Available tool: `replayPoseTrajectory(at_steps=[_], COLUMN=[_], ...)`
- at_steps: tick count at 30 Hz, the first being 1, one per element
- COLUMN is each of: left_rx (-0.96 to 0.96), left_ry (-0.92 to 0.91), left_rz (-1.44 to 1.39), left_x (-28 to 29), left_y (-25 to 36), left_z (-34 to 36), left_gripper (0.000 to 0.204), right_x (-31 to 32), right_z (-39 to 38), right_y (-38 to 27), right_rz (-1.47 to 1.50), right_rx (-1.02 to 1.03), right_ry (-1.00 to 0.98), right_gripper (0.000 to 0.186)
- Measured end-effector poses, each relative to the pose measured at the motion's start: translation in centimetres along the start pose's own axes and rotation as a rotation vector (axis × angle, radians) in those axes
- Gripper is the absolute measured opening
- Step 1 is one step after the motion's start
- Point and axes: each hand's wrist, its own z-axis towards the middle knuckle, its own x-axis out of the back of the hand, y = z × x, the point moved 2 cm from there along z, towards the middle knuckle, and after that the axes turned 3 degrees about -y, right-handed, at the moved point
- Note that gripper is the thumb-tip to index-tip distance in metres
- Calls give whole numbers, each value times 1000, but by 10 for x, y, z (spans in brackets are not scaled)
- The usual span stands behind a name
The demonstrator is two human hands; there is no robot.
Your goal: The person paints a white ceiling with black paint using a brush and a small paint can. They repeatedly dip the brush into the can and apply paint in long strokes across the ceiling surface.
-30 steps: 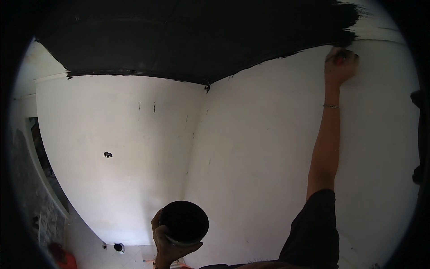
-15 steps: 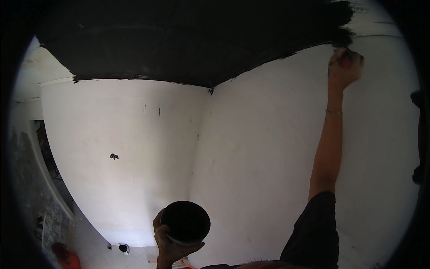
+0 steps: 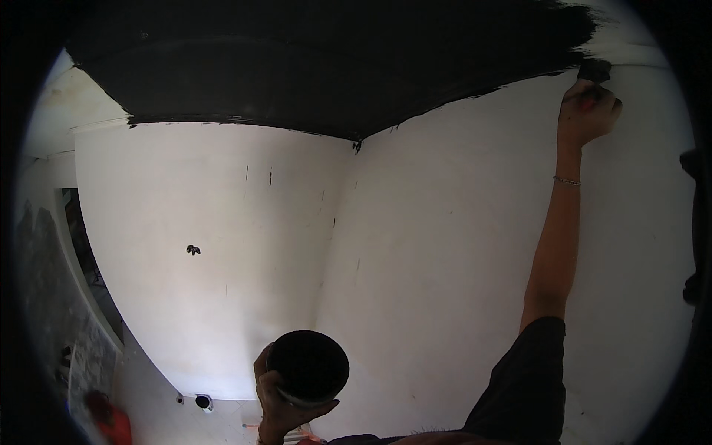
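My right hand (image 3: pixel 591 113) is raised high at the upper right, its fingers closed round a paintbrush (image 3: pixel 594 70) with dark bristles. The bristles are at the line where the white wall (image 3: pixel 437 245) meets the ceiling, by the ragged end of the black paint (image 3: pixel 311 67). Low in the middle, my left hand (image 3: pixel 278 400) grips a round tub of black paint (image 3: pixel 308 367) from its left side and underneath. The tub's opening faces me; the brush handle is mostly hidden in my fist.
A person in an orange-red top (image 3: pixel 111 423) is at the lower left, near a grey patchy wall (image 3: pixel 44 282). On the floor far below stands a small white container with a dark top (image 3: pixel 204 403). Part of a ladder (image 3: pixel 297 435) shows beneath my left hand. White unpainted ceiling (image 3: pixel 630 33) lies upper right.
My right hand has moved a little to the right and down, with the brush, along the wall's top edge. My left hand holds the tub in nearly the same place. The view has shifted slightly.
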Motion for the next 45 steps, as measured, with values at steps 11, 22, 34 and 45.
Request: replayPoseTrajectory(at_steps=[11, 22, 34, 45], left_rx=[2, -9, -28, -44], left_ry=[9, -1, -6, -24], left_rz=[24, -25, -22, -8], left_x=[6, 12, 5, 5], left_y=[1, -1, -4, -6], left_z=[0, 3, 9, 13], left_gripper=[118, 117, 118, 118], right_x=[-10, -3, -8, -9], right_z=[-2, -2, -6, 7], right_y=[-2, -6, 0, 13], right_rz=[46, 11, 26, 186], right_rx=[42, -38, 12, -10], right_ry=[-44, -10, -81, -89], right_gripper=[21, 17, 14, 18])
